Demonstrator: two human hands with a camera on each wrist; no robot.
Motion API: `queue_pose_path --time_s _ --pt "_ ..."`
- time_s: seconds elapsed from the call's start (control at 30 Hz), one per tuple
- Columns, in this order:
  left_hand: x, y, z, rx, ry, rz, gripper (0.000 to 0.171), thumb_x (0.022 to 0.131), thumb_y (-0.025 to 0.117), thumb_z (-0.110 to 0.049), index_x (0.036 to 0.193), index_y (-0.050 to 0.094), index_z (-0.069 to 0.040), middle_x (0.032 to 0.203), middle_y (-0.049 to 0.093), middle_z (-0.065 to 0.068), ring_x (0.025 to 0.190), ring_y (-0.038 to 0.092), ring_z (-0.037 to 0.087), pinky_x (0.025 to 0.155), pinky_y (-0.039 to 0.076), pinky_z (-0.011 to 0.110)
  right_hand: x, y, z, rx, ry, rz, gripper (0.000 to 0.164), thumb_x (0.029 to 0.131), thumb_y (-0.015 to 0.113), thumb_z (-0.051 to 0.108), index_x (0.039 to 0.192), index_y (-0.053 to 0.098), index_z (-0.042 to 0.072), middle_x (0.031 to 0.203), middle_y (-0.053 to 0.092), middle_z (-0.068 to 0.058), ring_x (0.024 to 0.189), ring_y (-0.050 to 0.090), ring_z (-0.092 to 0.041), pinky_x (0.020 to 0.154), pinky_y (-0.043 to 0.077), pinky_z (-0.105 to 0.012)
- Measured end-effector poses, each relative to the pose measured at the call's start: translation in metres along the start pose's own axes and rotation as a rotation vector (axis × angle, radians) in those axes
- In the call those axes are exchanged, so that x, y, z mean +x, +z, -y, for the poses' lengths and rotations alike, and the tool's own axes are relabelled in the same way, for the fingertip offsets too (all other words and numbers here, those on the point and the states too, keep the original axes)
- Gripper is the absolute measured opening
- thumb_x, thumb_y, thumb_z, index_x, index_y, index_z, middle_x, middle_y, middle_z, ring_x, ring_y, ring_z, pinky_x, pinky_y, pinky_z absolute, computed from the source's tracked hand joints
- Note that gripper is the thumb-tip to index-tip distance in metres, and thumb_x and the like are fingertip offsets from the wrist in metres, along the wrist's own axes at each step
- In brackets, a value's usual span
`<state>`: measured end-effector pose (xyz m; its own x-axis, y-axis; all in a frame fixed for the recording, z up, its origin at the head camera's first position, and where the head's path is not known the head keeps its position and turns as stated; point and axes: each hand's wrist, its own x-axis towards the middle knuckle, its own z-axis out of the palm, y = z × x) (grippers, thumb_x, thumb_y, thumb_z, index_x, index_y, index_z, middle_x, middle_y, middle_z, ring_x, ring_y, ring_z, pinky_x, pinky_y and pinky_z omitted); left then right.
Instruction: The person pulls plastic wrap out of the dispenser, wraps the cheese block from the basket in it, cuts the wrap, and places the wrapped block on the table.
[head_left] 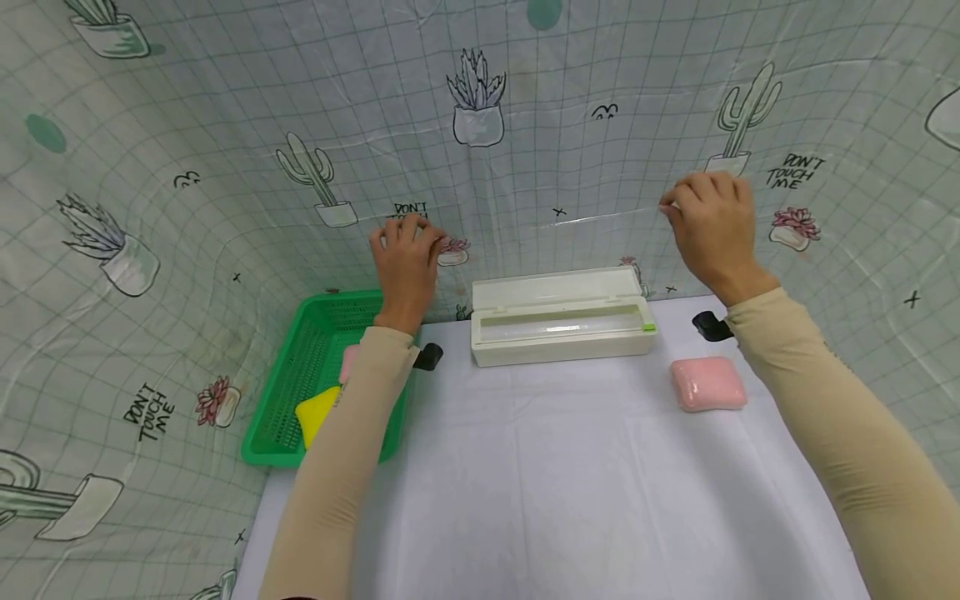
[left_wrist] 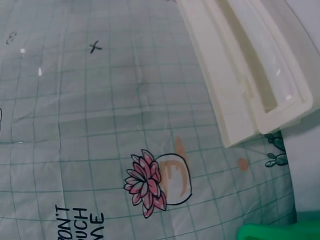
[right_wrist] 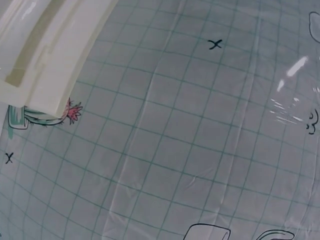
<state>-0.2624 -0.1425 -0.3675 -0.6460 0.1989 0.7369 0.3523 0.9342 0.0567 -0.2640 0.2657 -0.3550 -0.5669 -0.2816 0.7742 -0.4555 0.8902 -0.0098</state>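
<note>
A sheet of clear plastic film (head_left: 611,216), seen mainly by its shiny edge, stretches between both raised hands. Its left side is pinched by my left hand (head_left: 407,267), thumb against fingers, above the green basket. My right hand (head_left: 714,229) pinches the other side, higher up and to the right. Below and between them stands a white film dispenser box (head_left: 562,348) with its lid (head_left: 555,290) raised and a small green piece (head_left: 648,327) at its right end. Glints on the film (right_wrist: 295,67) appear in the right wrist view. Neither wrist view includes the fingers.
A green basket (head_left: 273,408) at left holds a yellow block (head_left: 315,412) and a pink piece, partly behind the left forearm. A shiny pink block (head_left: 708,383) lies on the white tablecloth (head_left: 525,483) at right. A patterned curtain (head_left: 525,179) rises behind the table.
</note>
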Motion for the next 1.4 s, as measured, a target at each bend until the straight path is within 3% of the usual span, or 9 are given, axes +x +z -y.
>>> queue_pose_path --time_s 0.6,1.1,1.4 --pt "0.023 -0.014 0.001 -0.009 0.005 -0.058 0.022 0.105 0.065 -0.027 0.105 0.08 -0.012 0.117 0.068 0.009 0.113 0.054 0.032 0.104 0.036 0.053 0.021 -0.011 0.001 0.008 0.01 -0.069 0.015 0.104 0.065 0.007 0.101 0.069 -0.007 0.105 0.064 -0.026 0.105 0.055 -0.048 0.093 0.039 -0.06" --pt "0.042 -0.025 0.001 0.022 0.016 -0.085 0.029 0.108 0.059 -0.032 0.104 0.08 -0.011 0.115 0.067 0.009 0.112 0.054 0.033 0.103 0.036 0.053 0.039 -0.019 -0.004 0.005 0.017 -0.097 0.017 0.106 0.064 0.009 0.103 0.069 -0.007 0.106 0.063 -0.026 0.106 0.055 -0.049 0.093 0.037 -0.061" --pt "0.05 -0.029 0.003 0.019 0.017 -0.103 0.04 0.11 0.05 -0.037 0.107 0.08 -0.012 0.117 0.067 0.01 0.111 0.053 0.034 0.104 0.036 0.053 0.048 -0.023 -0.009 -0.009 0.006 -0.064 0.024 0.109 0.058 0.013 0.106 0.068 -0.008 0.109 0.062 -0.028 0.108 0.053 -0.051 0.094 0.036 -0.062"
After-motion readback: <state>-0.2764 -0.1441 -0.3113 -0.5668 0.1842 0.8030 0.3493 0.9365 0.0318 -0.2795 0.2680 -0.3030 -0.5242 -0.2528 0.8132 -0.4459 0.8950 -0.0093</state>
